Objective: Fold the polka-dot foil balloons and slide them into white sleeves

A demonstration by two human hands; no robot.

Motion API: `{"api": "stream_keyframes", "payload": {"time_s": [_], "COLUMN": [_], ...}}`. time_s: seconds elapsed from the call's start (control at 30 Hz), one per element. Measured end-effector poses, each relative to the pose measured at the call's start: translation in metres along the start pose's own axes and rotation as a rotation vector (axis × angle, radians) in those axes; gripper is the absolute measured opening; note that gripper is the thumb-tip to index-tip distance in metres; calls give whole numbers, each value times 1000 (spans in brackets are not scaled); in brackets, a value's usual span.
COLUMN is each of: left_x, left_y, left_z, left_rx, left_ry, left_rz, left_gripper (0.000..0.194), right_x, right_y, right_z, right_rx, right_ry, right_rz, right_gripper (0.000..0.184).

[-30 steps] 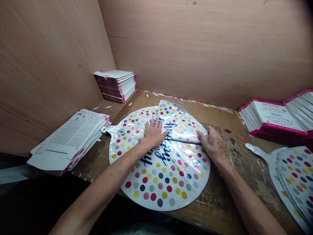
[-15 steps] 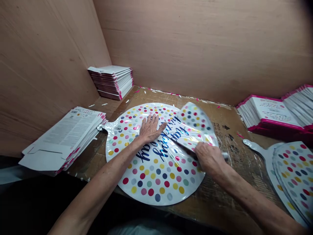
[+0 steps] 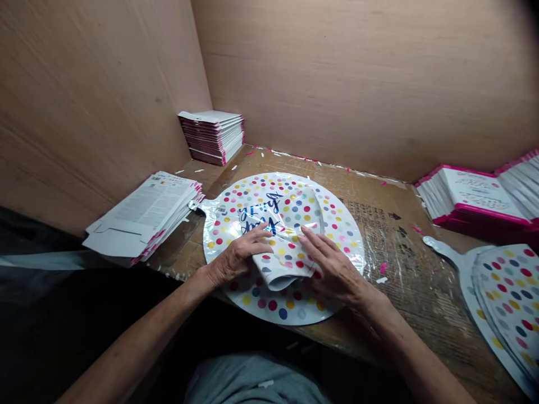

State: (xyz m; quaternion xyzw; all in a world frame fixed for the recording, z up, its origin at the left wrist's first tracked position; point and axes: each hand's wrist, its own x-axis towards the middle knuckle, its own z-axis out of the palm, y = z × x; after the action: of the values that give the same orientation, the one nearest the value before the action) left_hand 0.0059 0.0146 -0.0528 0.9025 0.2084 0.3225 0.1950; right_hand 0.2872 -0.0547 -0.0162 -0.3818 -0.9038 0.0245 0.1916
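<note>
A dotted foil balloon with dark blue lettering, folded into a smaller piece (image 3: 290,247), lies over a flat round foil balloon (image 3: 278,308) of the same dotted pattern. My left hand (image 3: 238,258) grips the folded balloon's left side, thumb and fingers closed at its edge. On the other side, my right hand (image 3: 332,264) holds its right edge, fingers laid along the top; the thumb is hidden. The folded balloon's near end curls into an open loop. Leftward from the flat balloon sticks out a tail (image 3: 200,206).
White printed card sleeves (image 3: 143,210) lie stacked at left, with another stack (image 3: 214,137) in the back corner. Pink-edged packs (image 3: 475,193) stand at right, behind more dotted balloons (image 3: 505,297). Paper scraps dot the cardboard table cover (image 3: 379,235); wooden panels (image 3: 337,73) rise behind.
The top balloon has gone from partly folded over to a smaller folded piece nearer me. My left hand left its flat position and moved to the balloon's left edge; the right hand moved inward.
</note>
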Motion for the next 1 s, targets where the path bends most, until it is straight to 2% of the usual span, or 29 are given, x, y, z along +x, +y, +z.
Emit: {"api": "stream_keyframes", "payload": {"time_s": [0.07, 0.17, 0.3, 0.37, 0.43, 0.5, 0.63, 0.73, 0.8, 0.83, 0.9, 0.97, 1.0], "left_x": [-13, -27, -24, -13, -2, 6, 11, 15, 19, 21, 24, 24, 23], "left_y": [3, 21, 33, 31, 26, 21, 7, 1, 2, 3, 3, -1, -5], "left_z": [-12, -16, -13, -15, -18, -22, -24, -24, -24, -22, -17, -9, -4], "left_rx": [67, 248, 380, 406, 404, 426, 422, 379, 465, 529, 620, 626, 615], "left_ry": [-9, 51, 122, 150, 138, 142, 232, 172, 130, 126, 91, -18, -80], "left_rz": [-39, -279, -715, -943, -1085, -1078, -922, -1003, -1036, -991, -781, -574, -533], "left_gripper": [23, 29, 19, 24, 35, 42, 42, 43, 42, 44, 54, 60, 59], "right_x": [8, 31, 73, 92, 105, 111, 107, 106, 109, 110, 111, 111, 112], "right_y": [12, 19, 25, 28, 32, 35, 37, 38, 40, 41, 41, 34, 27], "right_z": [11, 22, 28, 33, 40, 46, 47, 46, 46, 46, 42, 37, 35], "right_rx": [-37, 10, 55, 87, 117, 156, 275, 242, 175, 149, 116, 82, 32], "right_ry": [-18, -122, -146, -109, -77, -57, -33, -26, -64, -89, -128, -123, -96], "right_rz": [-50, -16, 281, 466, 628, 692, 612, 603, 622, 630, 643, 656, 640], "right_gripper": [48, 37, 28, 30, 39, 43, 40, 36, 35, 34, 33, 28, 25]}}
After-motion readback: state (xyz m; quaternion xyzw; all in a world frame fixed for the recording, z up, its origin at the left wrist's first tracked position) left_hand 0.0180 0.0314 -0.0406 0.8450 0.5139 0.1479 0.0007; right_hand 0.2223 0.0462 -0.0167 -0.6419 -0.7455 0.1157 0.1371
